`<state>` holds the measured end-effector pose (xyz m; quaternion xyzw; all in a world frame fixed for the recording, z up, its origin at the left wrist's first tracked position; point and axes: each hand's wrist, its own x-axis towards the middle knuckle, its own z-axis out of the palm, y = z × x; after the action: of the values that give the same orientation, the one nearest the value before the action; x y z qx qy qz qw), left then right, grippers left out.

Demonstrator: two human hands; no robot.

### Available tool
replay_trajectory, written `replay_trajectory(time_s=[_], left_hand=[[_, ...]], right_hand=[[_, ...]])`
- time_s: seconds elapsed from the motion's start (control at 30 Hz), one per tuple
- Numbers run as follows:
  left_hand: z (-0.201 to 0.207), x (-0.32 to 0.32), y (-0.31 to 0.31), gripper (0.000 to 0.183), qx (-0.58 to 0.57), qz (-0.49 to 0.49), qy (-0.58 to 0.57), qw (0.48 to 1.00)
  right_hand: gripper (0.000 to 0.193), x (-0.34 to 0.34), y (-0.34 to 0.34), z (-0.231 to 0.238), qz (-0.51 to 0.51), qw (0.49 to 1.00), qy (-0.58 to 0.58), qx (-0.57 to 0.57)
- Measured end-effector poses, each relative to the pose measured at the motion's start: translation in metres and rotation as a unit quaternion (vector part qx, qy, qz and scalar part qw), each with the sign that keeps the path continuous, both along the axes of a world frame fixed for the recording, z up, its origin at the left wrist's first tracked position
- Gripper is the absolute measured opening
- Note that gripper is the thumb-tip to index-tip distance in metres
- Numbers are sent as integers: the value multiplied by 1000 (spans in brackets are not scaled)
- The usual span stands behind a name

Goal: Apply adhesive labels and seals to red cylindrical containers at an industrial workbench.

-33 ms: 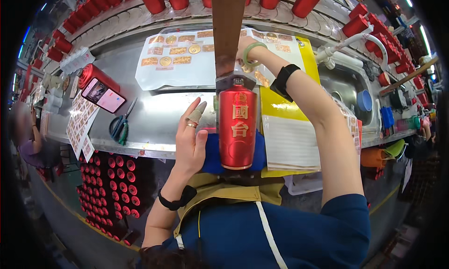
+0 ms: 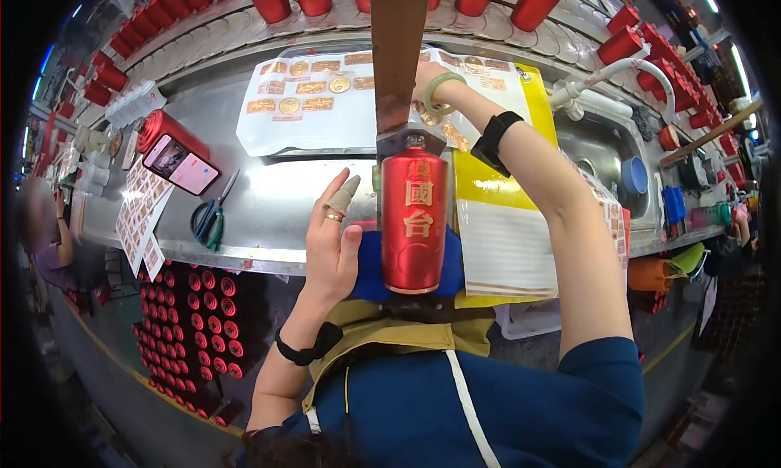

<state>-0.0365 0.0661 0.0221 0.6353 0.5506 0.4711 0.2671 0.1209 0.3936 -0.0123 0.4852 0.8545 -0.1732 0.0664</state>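
A red bottle (image 2: 413,256) with gold lettering lies in front of me, its neck pointing away, on a blue cloth (image 2: 370,266). Just left of it my left hand (image 2: 332,244) is open, fingers stretched and apart from the bottle; one finger wears a grey cover. My right hand (image 2: 425,79) reaches far across, over a sheet of gold stickers beside a brown upright bar (image 2: 397,69). The bar and my wrist hide its fingers. Another white sheet (image 2: 325,130) with gold round and rectangular stickers lies left of the bar.
At left, a phone (image 2: 181,165) leans on a red bottle (image 2: 150,130), near scissors (image 2: 210,217) and printed sheets (image 2: 134,212). A yellow folder (image 2: 488,187) lies at right, before a sink (image 2: 598,155) with a white tap. Red bottles (image 2: 264,0) line the conveyor behind.
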Motion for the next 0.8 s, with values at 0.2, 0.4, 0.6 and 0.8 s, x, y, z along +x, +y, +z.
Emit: replay_trajectory(time_s=[0.2,0.4,0.6,0.8], left_hand=[[3,-6,-6,63,9,4,-22,1000],[25,-4,5,53,-25,-67,-139,988],[65,53,48,61,143,-40,-15,989],[63,47,39,24,-13,-162,-245,956]], right_hand=[[25,42,-8,11,-81,948,299,-73],[35,89,-92,88,-67,890,450,19],[17,95,-192,163,3,840,542,11],[17,122,-250,180,-46,829,557,-2]])
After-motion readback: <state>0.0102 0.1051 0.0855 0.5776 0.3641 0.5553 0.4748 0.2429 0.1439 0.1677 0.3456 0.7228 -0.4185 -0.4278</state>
